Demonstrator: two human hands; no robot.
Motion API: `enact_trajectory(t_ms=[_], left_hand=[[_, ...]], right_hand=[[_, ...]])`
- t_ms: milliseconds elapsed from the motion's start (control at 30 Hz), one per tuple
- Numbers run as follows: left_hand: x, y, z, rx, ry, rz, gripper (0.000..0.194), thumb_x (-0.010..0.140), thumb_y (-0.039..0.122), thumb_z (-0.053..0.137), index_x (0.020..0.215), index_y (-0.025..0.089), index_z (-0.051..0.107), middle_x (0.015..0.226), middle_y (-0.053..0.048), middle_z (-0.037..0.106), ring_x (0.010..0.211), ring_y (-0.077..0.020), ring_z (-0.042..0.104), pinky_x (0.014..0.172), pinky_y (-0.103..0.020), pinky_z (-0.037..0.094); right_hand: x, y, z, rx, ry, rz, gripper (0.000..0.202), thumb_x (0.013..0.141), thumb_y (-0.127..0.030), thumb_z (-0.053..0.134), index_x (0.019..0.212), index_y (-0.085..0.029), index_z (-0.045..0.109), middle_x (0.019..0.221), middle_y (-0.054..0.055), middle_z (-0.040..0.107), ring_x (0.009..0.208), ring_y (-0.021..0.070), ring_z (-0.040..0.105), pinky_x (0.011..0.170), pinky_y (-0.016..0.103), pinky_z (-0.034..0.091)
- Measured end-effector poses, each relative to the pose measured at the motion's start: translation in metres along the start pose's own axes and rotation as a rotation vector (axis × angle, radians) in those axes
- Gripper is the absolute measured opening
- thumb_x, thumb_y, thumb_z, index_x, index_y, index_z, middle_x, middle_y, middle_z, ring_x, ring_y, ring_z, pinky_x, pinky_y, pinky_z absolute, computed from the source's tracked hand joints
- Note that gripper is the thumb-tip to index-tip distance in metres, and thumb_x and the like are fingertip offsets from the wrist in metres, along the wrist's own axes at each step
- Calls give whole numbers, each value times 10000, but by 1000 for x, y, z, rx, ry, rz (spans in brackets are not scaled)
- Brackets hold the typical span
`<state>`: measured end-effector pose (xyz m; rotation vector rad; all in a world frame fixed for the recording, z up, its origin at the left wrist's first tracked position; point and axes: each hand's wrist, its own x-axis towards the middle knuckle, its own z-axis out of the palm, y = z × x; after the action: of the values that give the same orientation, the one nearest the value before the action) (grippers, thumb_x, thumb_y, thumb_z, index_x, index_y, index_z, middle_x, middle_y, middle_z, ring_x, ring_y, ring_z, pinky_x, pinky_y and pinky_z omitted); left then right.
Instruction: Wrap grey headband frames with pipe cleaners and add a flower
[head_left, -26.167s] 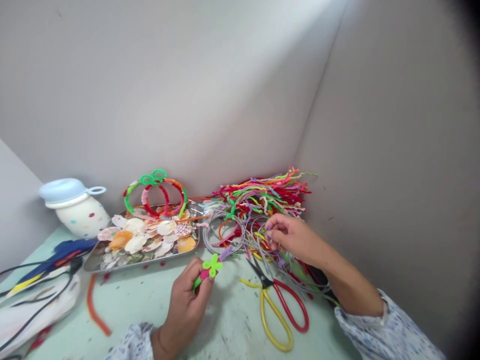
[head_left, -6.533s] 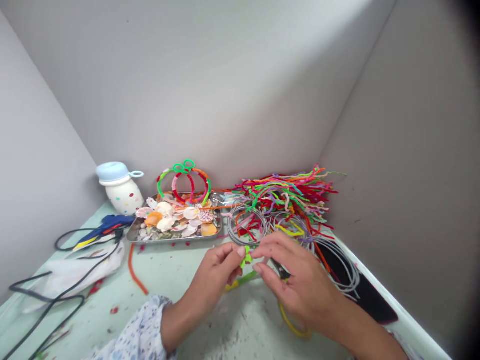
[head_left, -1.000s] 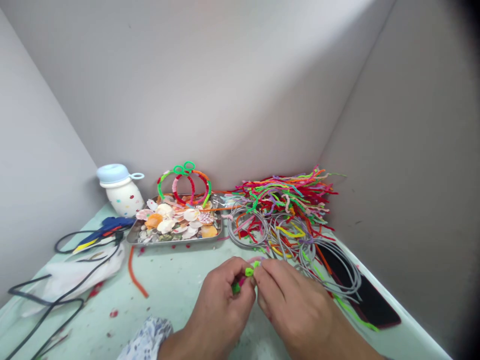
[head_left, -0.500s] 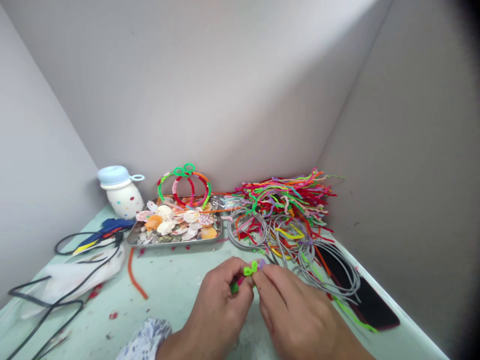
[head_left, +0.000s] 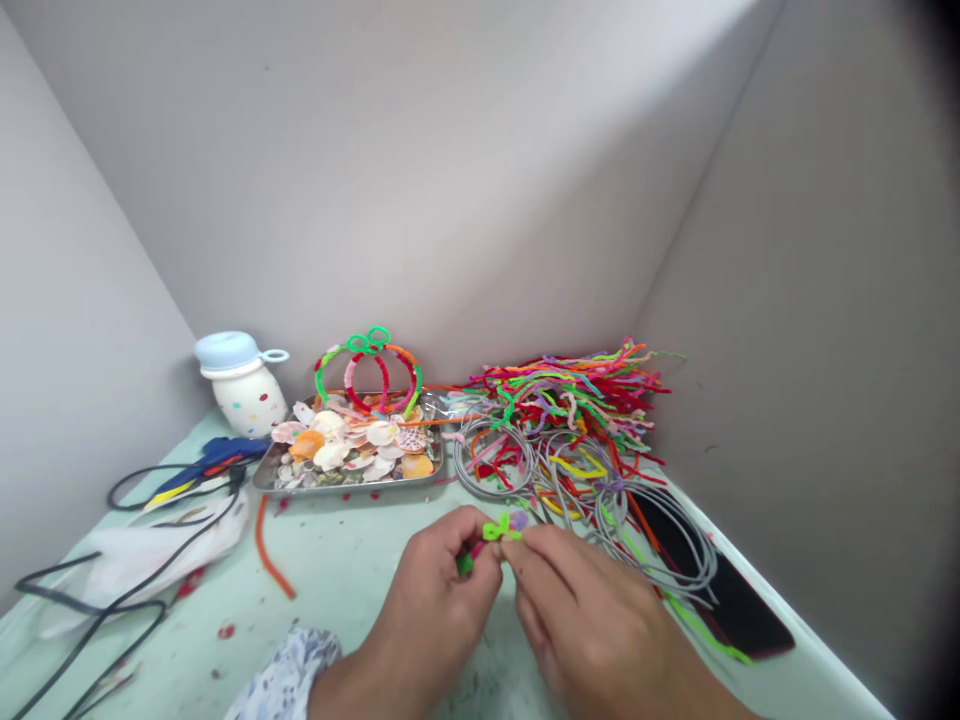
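My left hand (head_left: pixel 444 590) and my right hand (head_left: pixel 592 610) meet low in the middle of the head view, both closed in pinches. Between their fingertips is a bright green pipe cleaner (head_left: pixel 496 527), bent into small loops. A purple fuzzy piece (head_left: pixel 519 521) shows just beside it, above my right fingers. Bits of darker green and pink peek out from inside my left hand; how they join the rest is hidden by the fingers.
Behind stand a metal tray (head_left: pixel 352 489) of shells with pipe-cleaner rings (head_left: pixel 386 385) over it, and a white bottle (head_left: pixel 251 400). To the right lie a pipe-cleaner pile (head_left: pixel 577 385), grey wire coils (head_left: pixel 495 490) and a dark flat object (head_left: pixel 750 600); black cable (head_left: pixel 105 612) lies left.
The green loops have turned slightly and shifted a little left, and more of the purple piece shows. Both hands stay pinched together in nearly the same place.
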<state>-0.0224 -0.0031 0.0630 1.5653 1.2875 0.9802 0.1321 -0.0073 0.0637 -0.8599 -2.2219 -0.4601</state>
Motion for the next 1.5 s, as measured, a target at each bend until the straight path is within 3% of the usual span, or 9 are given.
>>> enact_trajectory(t_ms=[100,300,767,1267,1500], left_hand=[[4,1,-1,-7,-14,4,181,845,282,473,713,167,521,646,24,443,628,-131,403,571,-236,330],[4,4,-3,17,-16,-4,182,851,279,473,707,173,507,625,41,396,593,-116,365,540,-227,295],[-1,-2,-1,109,-42,57,153,849,225,450,725,176,527,660,15,497,626,-137,431,568,-244,320],[-4,2,-1,150,-38,73,169,848,229,452,700,180,517,641,20,472,606,-131,411,547,-245,302],[-6,2,0,95,-36,62,169,850,244,462,703,178,512,643,21,464,610,-129,411,548,-237,315]], right_hand=[[3,11,-4,147,-47,100,231,887,-108,428,916,-170,648,821,59,648,705,152,615,607,257,495],[9,25,-18,174,31,204,184,876,-130,499,964,-193,648,876,35,640,749,135,617,682,255,505],[8,12,-8,103,-62,100,166,893,-151,485,862,-184,644,750,16,598,698,135,586,629,260,449],[2,13,-4,11,-136,53,157,897,-133,471,875,-176,621,752,21,576,674,142,558,592,277,397],[4,10,-5,13,-110,27,172,916,-131,449,901,-160,618,757,44,584,691,165,563,597,289,408]])
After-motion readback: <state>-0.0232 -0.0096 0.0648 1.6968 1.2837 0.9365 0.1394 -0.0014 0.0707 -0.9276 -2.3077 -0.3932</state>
